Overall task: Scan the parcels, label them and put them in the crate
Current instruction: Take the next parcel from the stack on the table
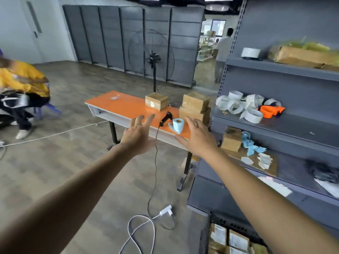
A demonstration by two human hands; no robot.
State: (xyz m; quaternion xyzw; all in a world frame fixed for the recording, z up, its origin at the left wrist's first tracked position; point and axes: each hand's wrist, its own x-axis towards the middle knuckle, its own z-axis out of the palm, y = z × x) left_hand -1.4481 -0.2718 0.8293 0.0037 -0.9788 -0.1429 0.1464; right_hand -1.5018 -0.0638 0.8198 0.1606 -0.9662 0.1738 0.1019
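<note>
**Q:** Hands?

**A:** Left hand point(137, 133) and right hand point(196, 136) stretched forward in mid-air, fingers spread, holding nothing. Seen against the near edge of an orange table point(121, 107).

**Q:** Parcels?

**A:** Single brown parcel point(156, 101) standing alone at mid-table. Stacked parcels point(195, 107) at the table's right end, beside grey shelving point(275, 70). More packed parcels point(218, 235) inside the black crate point(229, 221) on the floor, bottom right.

**Q:** Tools?

**A:** Black corded scanner point(166, 118) lying on the table, just beside a blue label roll point(177, 125), both between the two hands in view.

**Q:** Readable writing?

**A:** White labels on the packed parcels, print too blurred to read. Possibly clear tape across the stacked parcels, hard to tell.
</note>
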